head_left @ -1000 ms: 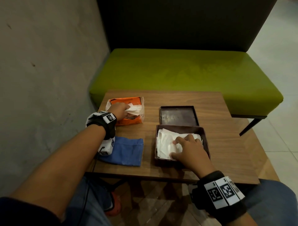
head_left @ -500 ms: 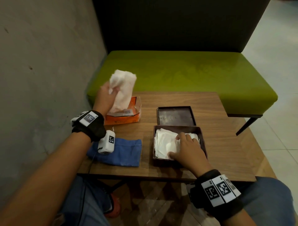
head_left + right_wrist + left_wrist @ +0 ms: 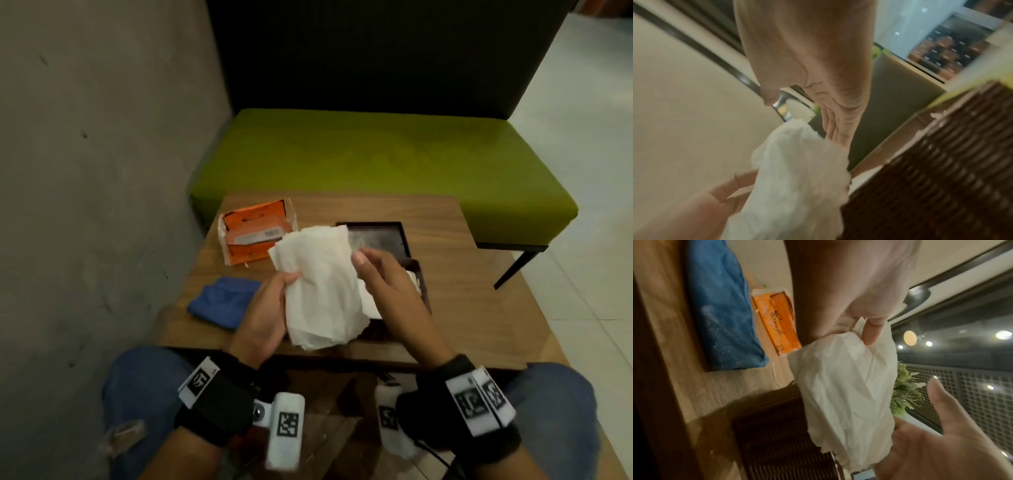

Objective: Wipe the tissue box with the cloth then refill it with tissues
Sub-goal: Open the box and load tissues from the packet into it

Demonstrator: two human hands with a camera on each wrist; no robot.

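My left hand (image 3: pixel 274 301) grips a sheaf of white tissues (image 3: pixel 320 284) by its left edge and holds it up above the front of the table. My right hand (image 3: pixel 380 277) is open, its straight fingers touching the sheaf's right edge. The dark brown tissue box (image 3: pixel 423 284) lies under both hands, mostly hidden, with white tissues showing inside. Its lid (image 3: pixel 376 236) lies just behind it. In the left wrist view the left fingers (image 3: pixel 869 332) pinch the tissues (image 3: pixel 849 394) and the right hand (image 3: pixel 941 443) is spread. The right wrist view shows straight fingers (image 3: pixel 835 129) against the tissues (image 3: pixel 797 170).
An orange tissue pack (image 3: pixel 253 236) lies at the back left of the wooden table (image 3: pixel 479 301). A folded blue cloth (image 3: pixel 226 301) sits at the front left. A green bench (image 3: pixel 376 164) stands behind the table, and a grey wall (image 3: pixel 85 205) is on the left.
My left hand has pulled the tissues out of the orange pack and carried them right and down over the box. My right hand has lifted off the tissues in the box to meet them.
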